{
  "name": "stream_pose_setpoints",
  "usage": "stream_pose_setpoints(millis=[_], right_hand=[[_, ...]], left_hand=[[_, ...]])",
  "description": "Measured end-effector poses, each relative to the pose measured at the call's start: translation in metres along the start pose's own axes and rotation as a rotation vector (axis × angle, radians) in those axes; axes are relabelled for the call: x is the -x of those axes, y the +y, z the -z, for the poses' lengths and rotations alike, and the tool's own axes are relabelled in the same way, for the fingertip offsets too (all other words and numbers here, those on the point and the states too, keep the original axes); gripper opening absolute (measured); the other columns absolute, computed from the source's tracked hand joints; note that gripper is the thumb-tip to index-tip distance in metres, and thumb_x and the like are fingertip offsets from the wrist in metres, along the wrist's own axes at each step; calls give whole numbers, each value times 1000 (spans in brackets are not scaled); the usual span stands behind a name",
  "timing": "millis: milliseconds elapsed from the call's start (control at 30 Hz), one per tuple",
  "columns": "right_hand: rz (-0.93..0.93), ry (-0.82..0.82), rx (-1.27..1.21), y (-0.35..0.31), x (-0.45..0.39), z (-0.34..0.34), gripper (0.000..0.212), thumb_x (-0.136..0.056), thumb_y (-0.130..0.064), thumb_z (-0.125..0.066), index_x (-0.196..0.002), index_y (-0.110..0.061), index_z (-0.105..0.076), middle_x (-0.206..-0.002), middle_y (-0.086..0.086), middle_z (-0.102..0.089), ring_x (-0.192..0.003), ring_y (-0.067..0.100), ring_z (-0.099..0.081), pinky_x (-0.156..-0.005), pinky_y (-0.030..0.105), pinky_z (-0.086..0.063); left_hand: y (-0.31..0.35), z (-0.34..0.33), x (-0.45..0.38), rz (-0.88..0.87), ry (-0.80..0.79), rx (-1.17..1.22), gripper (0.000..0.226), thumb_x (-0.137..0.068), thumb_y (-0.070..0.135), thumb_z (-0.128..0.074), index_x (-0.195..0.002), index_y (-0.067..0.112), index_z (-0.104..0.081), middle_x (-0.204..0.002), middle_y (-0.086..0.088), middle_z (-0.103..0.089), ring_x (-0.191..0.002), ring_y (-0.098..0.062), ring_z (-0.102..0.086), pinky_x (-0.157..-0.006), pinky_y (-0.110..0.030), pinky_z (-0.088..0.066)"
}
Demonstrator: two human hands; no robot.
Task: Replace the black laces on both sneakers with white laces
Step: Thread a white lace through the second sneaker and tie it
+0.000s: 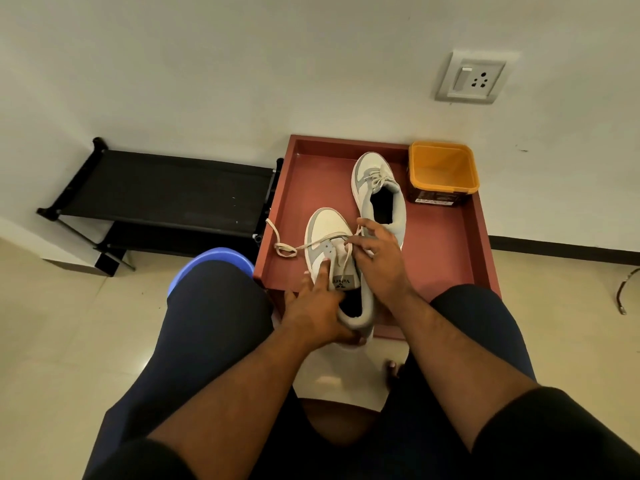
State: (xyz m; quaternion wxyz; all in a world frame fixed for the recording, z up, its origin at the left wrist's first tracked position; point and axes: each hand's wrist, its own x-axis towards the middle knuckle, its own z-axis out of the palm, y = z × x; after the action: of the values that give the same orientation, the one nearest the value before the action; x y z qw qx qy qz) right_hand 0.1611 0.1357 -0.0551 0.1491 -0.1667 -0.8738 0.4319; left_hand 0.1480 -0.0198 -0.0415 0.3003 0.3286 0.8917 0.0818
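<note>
The left hand (313, 308) covers the near sneaker's (329, 237) heel, and the right hand (375, 261) hides its right side and the lace (287, 249) end there. Whether the right fingers pinch the lace cannot be told. The tongue label is too small to read. The stool (221, 258) lies mostly behind a knee. The tub's (441, 171) label is illegible.

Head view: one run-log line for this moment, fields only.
stage: lacing near sneaker | left hand: holds heel | right hand: pinches white lace | far sneaker: laced white | red tray: holds both
</note>
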Motion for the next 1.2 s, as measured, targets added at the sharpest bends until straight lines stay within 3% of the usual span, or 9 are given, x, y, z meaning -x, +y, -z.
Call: stream_pose_setpoints(millis=[133, 267, 400, 567, 633, 700, 833, 900, 1200], right_hand=[[-230, -52, -702, -35, 19, 26, 20, -98, -6, -48, -85, -5, -64, -71, 2, -66, -71, 13, -62, -81, 31, -54], [-480, -113, -1068, -40, 41, 51, 29, -101, -14, -39, -75, -9, -50, -44, -2, -27, -36, 10, -26, -45, 27, -44], [-787, -466, -864, -18, 50, 58, 28, -100, -15, -43, -75, -8, -54, -48, -4, -24, -34, 3, -16, -34, 11, -14], [-805, -1096, -115, -7, 67, 50, 18, -94, -16, -58, -82, -8, -68, -55, 0, -45, -40, 6, -36, -38, 16, -33], [-587, -1074, 105, 0, 67, 44, 13, -90, -13, -63, -98, -8, -72, -82, 3, -66, -65, 10, -60, -61, 23, -52], [-370, -914, 201, 8, 61, 41, 19, -86, -9, -67, -104, -10, -73, -96, -1, -70, -82, 7, -62, -79, 23, -50], [-427, -319, -131, 8, 46, 39, 11, -89, -1, -61, -89, -9, -69, -72, 3, -66, -49, 3, -56, -49, 18, -47], [-430, -144, -202, 11, 39, 33, 19, -88, 0, -62, -101, -13, -65, -85, 2, -64, -46, 3, -56, -46, 21, -48], [-392, -205, -6, 13, 29, 17, 23, -89, -8, -63, -69, -20, -60, -63, -4, -60, -58, 9, -54, -61, 29, -53]], left_hand=[[-5, 5, -11, 27, 94, 29, 76, -61, 72, -69, -128, 39, -54, -161, 5, 8, -134, -28, -36, -102, -46, -37], [-10, 11, -16, 48, 131, 70, 72, -54, 69, -75, -118, 39, -61, -160, 10, 1, -125, -23, -45, -97, -42, -41], [-15, 15, -22, 38, 152, 131, 70, -53, 66, -77, -116, 37, -64, -159, 10, -6, -124, -22, -45, -98, -48, -43], [-19, 20, -27, 47, 177, 170, 74, -53, 61, -81, -119, 34, -63, -156, 11, -14, -122, -20, -48, -99, -47, -42], [-23, 18, -30, 22, 159, 197, 79, -50, 60, -83, -122, 34, -61, -157, 11, -11, -124, -21, -48, -100, -48, -42], [-27, 16, -33, -13, 142, 238, 82, -51, 55, -86, -126, 32, -60, -158, 11, -6, -128, -22, -45, -104, -47, -41], [-27, 18, -33, -54, 125, 311, 72, -57, 36, -91, -123, 24, -64, -160, 5, -3, -129, -20, -44, -108, -32, -39], [-27, 20, -32, -50, 115, 330, 66, -57, 32, -91, -118, 22, -66, -160, 2, -5, -127, -20, -46, -105, -25, -39], [-24, 24, -28, -45, 111, 317, 62, -58, 29, -91, -115, 21, -67, -161, 0, -6, -125, -22, -47, -102, -23, -39]])
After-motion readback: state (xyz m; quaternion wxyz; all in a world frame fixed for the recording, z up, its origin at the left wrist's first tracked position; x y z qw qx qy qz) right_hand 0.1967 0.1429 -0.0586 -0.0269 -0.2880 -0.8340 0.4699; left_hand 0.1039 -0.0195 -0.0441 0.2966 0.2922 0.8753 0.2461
